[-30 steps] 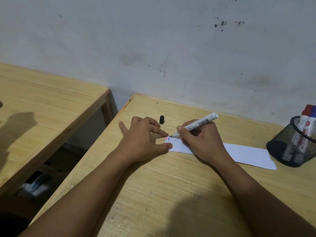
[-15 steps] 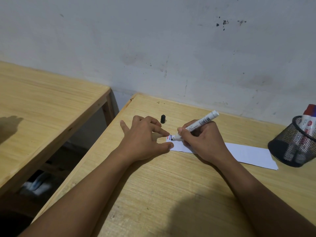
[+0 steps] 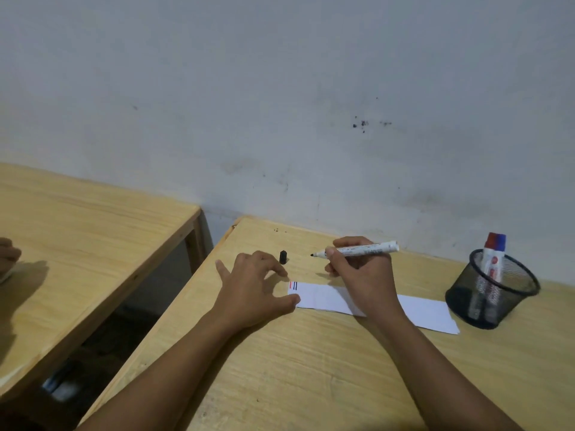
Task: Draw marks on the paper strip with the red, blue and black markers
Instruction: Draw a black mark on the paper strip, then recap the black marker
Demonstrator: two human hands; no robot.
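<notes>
Left hand [image 3: 253,292] spread flat on light wooden desk [image 3: 311,368], thumb on left end of white paper strip [image 3: 417,309] beside red, blue and black marks [image 3: 293,285]. Small black cap [image 3: 283,257] behind. Right hand [image 3: 361,275] pinching uncapped white black-tipped marker [image 3: 357,249] above strip. Black mesh cup [image 3: 491,293] holding red and blue markers [image 3: 494,256] far right.

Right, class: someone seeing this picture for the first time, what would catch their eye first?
Probably the right hand holding an uncapped black marker lifted above the desk, tip pointing left. Next, the white paper strip with short red, blue and black lines at its left end, pinned by the left hand. Then the black mesh pen holder at right, holding two markers.
</notes>
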